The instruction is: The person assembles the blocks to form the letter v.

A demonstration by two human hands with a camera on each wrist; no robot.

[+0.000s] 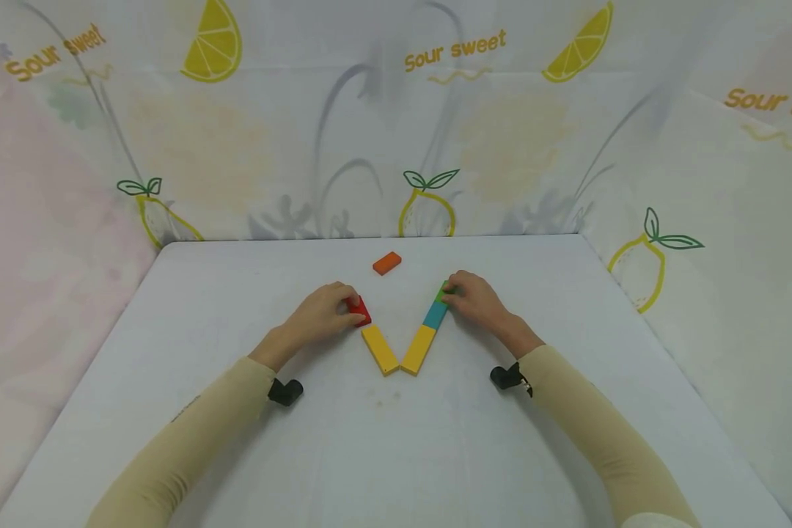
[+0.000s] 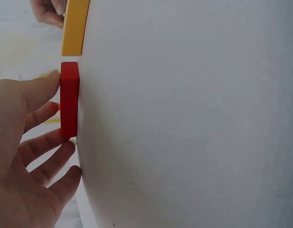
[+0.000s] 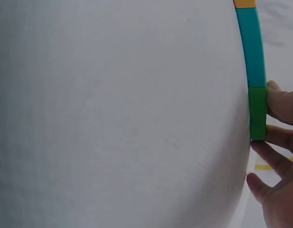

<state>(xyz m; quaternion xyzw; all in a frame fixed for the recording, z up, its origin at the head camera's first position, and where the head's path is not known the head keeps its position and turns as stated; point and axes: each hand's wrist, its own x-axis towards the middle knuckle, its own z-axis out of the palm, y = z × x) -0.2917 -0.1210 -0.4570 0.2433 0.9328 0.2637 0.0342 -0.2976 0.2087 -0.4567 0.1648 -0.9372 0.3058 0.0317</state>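
My left hand (image 1: 320,315) holds a red block (image 2: 70,99) between thumb and fingers. A small gap parts it from the upper end of the left yellow block (image 1: 380,350). With thumb and fingers, my right hand (image 1: 478,299) pinches a green block (image 3: 258,113), whose end meets a blue block (image 1: 435,315). Below the blue one, in line, lies the right yellow block (image 1: 419,350). The lower ends of both yellow blocks come together in a V. In the head view, fingers partly cover the red and green blocks.
An orange block (image 1: 386,263) lies alone toward the back of the white table (image 1: 396,455), between the two arms of the V. Behind the table's far edge hangs a lemon-printed cloth (image 1: 277,132). Black wrist devices (image 1: 286,392) sit at both sleeves.
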